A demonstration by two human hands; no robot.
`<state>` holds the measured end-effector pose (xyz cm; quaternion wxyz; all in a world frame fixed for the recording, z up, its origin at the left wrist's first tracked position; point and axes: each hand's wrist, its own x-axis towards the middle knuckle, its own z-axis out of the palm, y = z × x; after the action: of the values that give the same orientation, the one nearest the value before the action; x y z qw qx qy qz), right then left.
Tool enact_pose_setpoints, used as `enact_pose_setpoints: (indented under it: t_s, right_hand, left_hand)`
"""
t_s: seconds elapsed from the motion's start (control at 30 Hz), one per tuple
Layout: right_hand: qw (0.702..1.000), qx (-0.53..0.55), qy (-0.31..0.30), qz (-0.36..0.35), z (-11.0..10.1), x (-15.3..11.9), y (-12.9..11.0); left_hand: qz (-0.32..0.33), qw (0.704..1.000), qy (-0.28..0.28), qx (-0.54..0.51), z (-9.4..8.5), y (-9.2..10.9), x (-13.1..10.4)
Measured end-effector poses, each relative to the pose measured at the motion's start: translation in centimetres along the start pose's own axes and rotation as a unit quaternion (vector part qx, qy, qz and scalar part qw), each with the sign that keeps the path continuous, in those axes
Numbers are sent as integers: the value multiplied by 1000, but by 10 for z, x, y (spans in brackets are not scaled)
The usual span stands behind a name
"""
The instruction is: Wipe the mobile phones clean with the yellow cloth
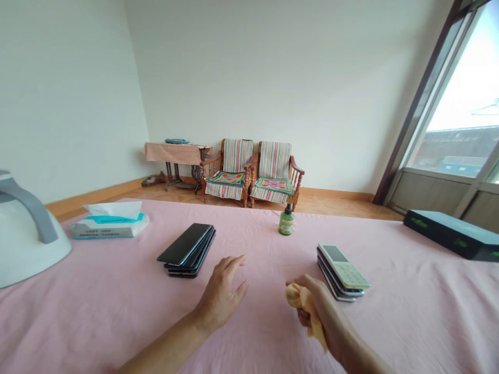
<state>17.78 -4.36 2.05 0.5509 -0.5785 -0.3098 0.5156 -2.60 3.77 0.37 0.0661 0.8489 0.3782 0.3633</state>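
My left hand (222, 293) hovers over the pink cloth with fingers apart and nothing in it. Just beyond it to the left is a stack of dark smartphones (187, 246), the top one lying screen up. My right hand (317, 306) is closed around a crumpled yellow cloth (300, 297), with one end hanging down below the fingers. To the right of that hand lies a second stack of phones, a white keypad phone (343, 266) on top. Farther back, between the two stacks, a green bottle with a black pump top (286, 222) stands upright.
A pink sheet (257, 332) covers the surface. At the left are a white and grey appliance (27, 239) and a pack of tissues (109, 224). A black box (448, 234) lies at the right edge. Two wooden chairs (249, 171) stand beyond.
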Motion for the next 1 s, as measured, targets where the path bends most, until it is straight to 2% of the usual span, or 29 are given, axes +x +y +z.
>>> enact_pose_setpoints:
  t_s: [0.13,0.3,0.4,0.57,0.77,0.9,1.0]
  right_hand:
    - [991,-73,-3,-109,12,12,7]
    - [992,-107,2,-67,13,5,10]
    - [993,-100,-6,-61,12,4,10]
    - [994,-91,-16,-56,13,2,10]
    - [994,-85,-28,-64,13,2,11]
    - [993,-87,-32,-68,11,6,15]
    - [993,-85,-32,-75,11,6,16]
  left_hand:
    - [-44,994,47,93,-22,-16,10]
    - [-148,964,88,202,-55,-48,21]
    - [-218,940,75,251,-70,-68,23]
    - [-288,919,7,269,-81,-89,20]
    - [-315,919,-39,233,-85,-99,22]
    - [-338,912,-34,228,-91,-97,25]
    - [-346,909,-25,231,-96,-88,26]
